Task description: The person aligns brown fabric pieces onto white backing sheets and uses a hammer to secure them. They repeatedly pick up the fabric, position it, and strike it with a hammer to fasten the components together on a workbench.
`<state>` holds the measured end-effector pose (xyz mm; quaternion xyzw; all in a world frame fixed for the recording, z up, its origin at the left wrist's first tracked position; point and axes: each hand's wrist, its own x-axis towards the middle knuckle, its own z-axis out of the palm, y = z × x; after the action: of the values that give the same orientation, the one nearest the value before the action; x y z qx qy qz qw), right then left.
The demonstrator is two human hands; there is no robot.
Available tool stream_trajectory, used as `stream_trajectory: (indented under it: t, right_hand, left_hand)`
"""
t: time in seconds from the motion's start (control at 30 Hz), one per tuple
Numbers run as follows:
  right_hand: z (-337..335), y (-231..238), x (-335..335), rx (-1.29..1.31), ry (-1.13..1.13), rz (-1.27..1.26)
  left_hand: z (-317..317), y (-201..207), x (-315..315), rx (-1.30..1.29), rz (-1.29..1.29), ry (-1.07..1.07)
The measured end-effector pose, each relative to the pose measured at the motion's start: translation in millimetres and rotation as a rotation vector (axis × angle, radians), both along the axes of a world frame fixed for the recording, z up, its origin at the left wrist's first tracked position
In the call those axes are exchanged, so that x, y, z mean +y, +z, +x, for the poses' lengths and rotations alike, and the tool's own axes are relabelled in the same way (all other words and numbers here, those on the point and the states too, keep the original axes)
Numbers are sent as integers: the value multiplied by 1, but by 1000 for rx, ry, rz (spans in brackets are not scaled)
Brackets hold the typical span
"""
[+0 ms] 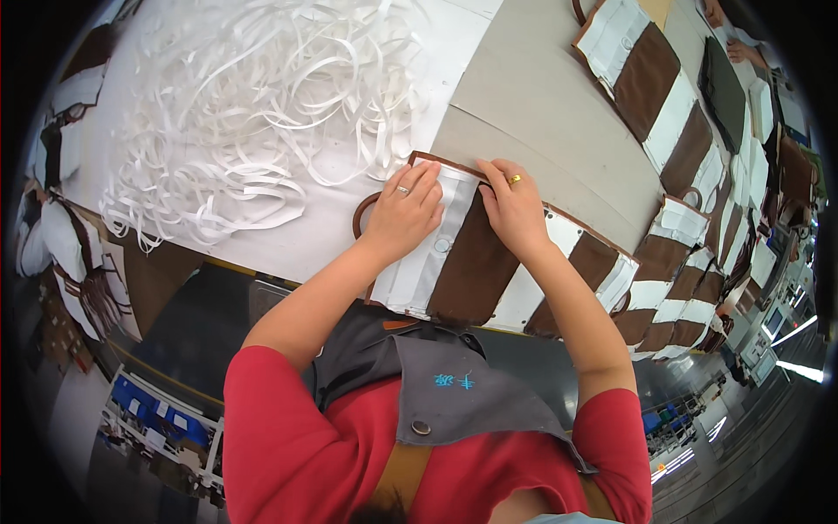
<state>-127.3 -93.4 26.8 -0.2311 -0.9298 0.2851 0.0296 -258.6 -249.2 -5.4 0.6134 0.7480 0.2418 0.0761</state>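
Note:
A long bag panel [476,253] with white and brown bands and brown edging lies in front of me on the table. A round disc outline shows in its left white band, and a brown looped handle [365,216] sticks out at its left end. My left hand [406,210] rests on that white band, its fingers stretched toward the far edge; it wears a ring. At the far brown edge, my right hand [517,208] has its fingers bent around the trim and its thumb over the panel. The undersides of its fingers are hidden.
A big heap of loose white strips [271,105] covers the far left of the table. To the right lie a stack of similar striped panels [659,288], another striped panel [650,87] and a dark flat piece [723,96]. Another person's hand [742,52] shows at the far right.

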Motion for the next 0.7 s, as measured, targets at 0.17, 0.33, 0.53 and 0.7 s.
stream_trajectory:
  t: [0.17,0.33,0.53,0.7]
  right_hand:
    - [3,-3,2,53,-11,-58]
    - [1,-4,0,-136,145,75]
    - [-3,11,-27,-294,276,597]
    - [31,15,-23,-382,136,612]
  left_hand:
    - [3,4,7,42,17,-38]
    - [2,1,8,18,-8,-46]
    - [-3,3,6,52,-33,-107]
    - [-3,3,10,55,-60,-144]
